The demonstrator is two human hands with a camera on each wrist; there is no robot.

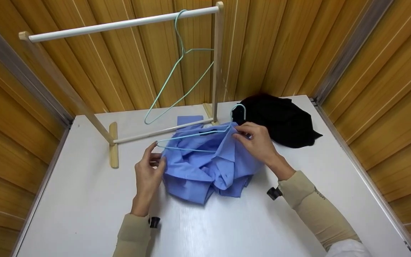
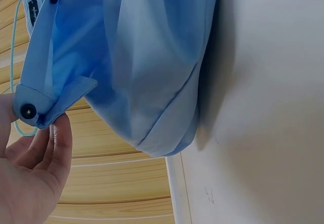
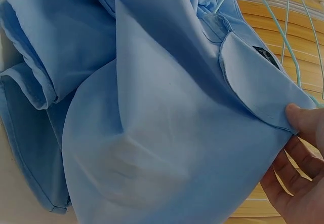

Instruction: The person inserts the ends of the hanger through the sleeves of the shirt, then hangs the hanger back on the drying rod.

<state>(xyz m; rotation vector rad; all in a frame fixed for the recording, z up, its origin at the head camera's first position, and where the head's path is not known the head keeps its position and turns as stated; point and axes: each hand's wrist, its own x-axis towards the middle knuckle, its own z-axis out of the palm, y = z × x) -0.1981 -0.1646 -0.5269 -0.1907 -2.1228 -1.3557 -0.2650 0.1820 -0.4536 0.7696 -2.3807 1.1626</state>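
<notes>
A blue shirt (image 1: 194,182) with dark buttons lies bunched on the white table, its collar side lifted. My left hand (image 1: 150,175) pinches the shirt's left edge beside the end of a light-green clothes hanger (image 1: 187,136). In the left wrist view, that hand (image 2: 38,158) is at a corner with a dark button (image 2: 28,111). My right hand (image 1: 257,141) pinches the shirt's collar near the hanger's hook. Thumb and fingers of the right hand (image 3: 298,153) grip the collar tip in the right wrist view. The hanger's right part is hidden by the shirt.
A rack with a white rail (image 1: 123,24) and wooden posts stands at the back left. Another light-green hanger (image 1: 166,87) hangs from its rail. Black cloth (image 1: 280,121) lies at the back right. Wood-patterned walls (image 1: 277,46) enclose the table (image 1: 80,200).
</notes>
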